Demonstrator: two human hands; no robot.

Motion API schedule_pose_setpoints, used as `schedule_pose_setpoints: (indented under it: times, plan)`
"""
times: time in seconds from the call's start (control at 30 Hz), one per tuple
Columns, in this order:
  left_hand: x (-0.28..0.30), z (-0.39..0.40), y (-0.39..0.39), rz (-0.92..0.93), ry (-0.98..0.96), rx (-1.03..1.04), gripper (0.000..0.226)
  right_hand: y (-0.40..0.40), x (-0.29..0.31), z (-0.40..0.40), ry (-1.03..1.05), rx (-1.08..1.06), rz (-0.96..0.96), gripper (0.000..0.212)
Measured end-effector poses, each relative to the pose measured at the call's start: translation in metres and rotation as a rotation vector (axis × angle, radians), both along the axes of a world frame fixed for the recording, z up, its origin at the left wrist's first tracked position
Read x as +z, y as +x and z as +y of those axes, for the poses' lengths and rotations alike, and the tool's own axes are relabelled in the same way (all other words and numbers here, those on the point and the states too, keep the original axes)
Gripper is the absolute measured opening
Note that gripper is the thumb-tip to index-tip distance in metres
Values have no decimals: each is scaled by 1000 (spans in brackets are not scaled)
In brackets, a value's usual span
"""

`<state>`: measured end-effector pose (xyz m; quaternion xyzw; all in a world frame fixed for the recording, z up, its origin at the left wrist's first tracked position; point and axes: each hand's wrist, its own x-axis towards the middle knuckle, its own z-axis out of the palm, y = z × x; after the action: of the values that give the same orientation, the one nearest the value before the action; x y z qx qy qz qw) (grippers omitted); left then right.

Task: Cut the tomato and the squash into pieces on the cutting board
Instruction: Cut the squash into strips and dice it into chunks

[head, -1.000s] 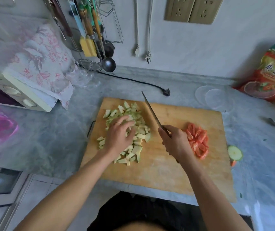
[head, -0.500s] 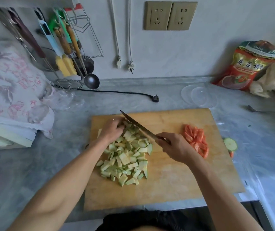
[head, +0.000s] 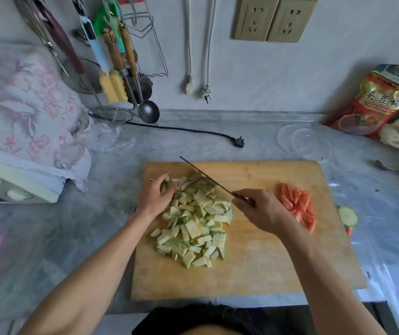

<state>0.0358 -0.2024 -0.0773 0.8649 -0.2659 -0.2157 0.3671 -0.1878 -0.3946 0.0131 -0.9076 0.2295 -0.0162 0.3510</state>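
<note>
The squash pieces (head: 195,222) are heaped on the left half of the cutting board (head: 261,269), and the far left edge of the heap is touched by the left hand (head: 155,195). The fingers of this hand are curled down over some pieces there; a ring is seen on one finger. A knife (head: 208,177) is gripped by the right hand (head: 260,209), with the fingers closed round the dark handle. The thin blade is pointed away and to the left, and it is held over the far part of the squash heap; whether the edge touches the pieces cannot be told. The tomato pieces (head: 297,205) are gathered in a small red pile on the right part of the board, just beside the right hand and well apart from the squash.

The board is laid on a grey marbled table (head: 68,238). A round squash slice (head: 347,216) is lying on the table just beside the right edge of the board. Behind the board a black plug (head: 239,142) with its cable and a clear plastic lid (head: 302,142) are seen. A red food bag (head: 377,102) is leaned against the wall at the far right. At the far left an appliance is covered with a flowered cloth (head: 22,112), and utensils, among them a ladle (head: 148,111), are hung from a wire rack (head: 145,37).
</note>
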Motion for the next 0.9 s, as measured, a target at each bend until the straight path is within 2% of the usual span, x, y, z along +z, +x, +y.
schedule_pose_setpoints:
  times: [0.17, 0.3, 0.5, 0.6, 0.7, 0.77, 0.9]
  plan:
    - [5, -3, -13, -42, -72, -51, 47, 18, -4, -9, 15, -83, -75, 21]
    - [8, -11, 0, -18, -47, -48, 49, 33, -9, 1, 52, -15, -19, 18]
    - [3, -16, -8, 7, -102, -237, 41, 11, -3, 10, 44, 3, 37, 18]
    - [6, -10, -1, 56, -117, -145, 43, -2, -4, 8, 42, -72, -41, 22]
    - [5, 1, -9, 70, -213, -19, 44, -17, -14, 16, 81, -292, -115, 23]
    - [3, 13, -22, 71, -203, 75, 46, -26, -21, 23, 110, -404, -129, 22]
    - [-6, 27, -53, 102, -194, 131, 69, -41, -31, 46, 83, -453, -122, 22]
